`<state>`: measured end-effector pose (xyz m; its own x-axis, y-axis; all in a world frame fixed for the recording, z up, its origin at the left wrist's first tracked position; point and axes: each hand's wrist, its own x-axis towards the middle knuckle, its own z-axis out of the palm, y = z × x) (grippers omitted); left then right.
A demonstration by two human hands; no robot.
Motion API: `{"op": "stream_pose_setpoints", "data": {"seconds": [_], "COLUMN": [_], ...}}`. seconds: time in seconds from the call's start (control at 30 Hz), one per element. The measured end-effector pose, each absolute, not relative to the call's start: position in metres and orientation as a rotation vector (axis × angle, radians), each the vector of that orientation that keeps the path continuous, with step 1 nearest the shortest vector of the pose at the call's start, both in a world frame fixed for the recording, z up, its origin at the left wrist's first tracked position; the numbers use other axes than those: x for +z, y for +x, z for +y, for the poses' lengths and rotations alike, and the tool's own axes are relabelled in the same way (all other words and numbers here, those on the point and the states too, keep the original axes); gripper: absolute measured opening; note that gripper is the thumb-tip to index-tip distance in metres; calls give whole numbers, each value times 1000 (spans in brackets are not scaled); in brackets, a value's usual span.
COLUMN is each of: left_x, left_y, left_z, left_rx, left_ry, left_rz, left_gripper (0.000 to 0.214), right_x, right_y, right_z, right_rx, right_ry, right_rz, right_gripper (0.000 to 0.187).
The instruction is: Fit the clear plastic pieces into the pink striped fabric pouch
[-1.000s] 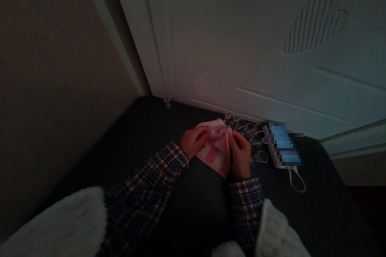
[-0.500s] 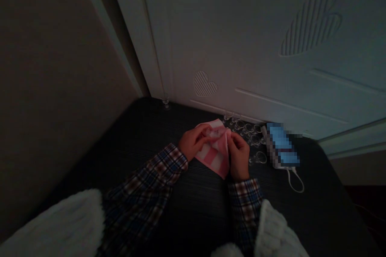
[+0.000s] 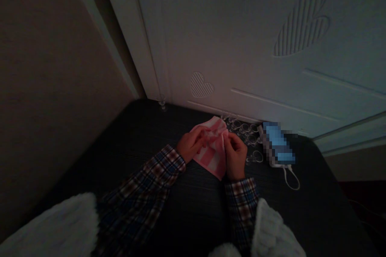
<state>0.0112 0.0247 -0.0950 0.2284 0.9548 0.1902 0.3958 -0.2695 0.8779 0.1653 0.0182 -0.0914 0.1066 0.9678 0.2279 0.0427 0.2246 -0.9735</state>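
Both my hands, left hand [image 3: 189, 148] and right hand [image 3: 234, 156], stay pinched on the pink striped cloth [image 3: 212, 156] lying on the dark counter [image 3: 181, 209] beside clear rings [image 3: 245, 134], grip barely shifted, fiddling goes on.

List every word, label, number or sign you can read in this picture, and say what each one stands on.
None can be read.
The lit phone screen is blurred out, so any text on it cannot be made out.
The white door bears only two raised striped hearts, no lettering.
The pink striped cloth between the left hand and right hand shows no label.
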Motion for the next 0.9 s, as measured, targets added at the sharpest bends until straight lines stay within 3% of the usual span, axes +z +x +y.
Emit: {"op": "stream_pose_setpoints", "data": {"seconds": [0.1, 0.43, 0.63, 0.8, 0.9], "left_x": [-94, -97, -96, -99, -98], "left_y": [13, 8, 10, 10, 10], "left_z": [24, 23, 22, 22, 22], "left_rx": [1033, 1008, 1016, 1031, 1004], "left_ry": [1819, 1794, 1738, 1771, 1805], "left_rz": [1255, 1172, 1156, 1176, 1191], "left_gripper": [39, 22, 22, 35, 28], "right_x": [-94, -96, -93, -94, -95], "right_y": [167, 166, 165, 165, 165], "right_z": [20, 21, 19, 20, 21], "right_rx": [955, 1060, 1033, 1012, 1033], "right_ry": [-1112, -1048, -1055, -1074, -1058], "right_rz": [-1220, -1156, -1172, -1151, -1153], "right_gripper": [23, 21, 22, 23, 23]}}
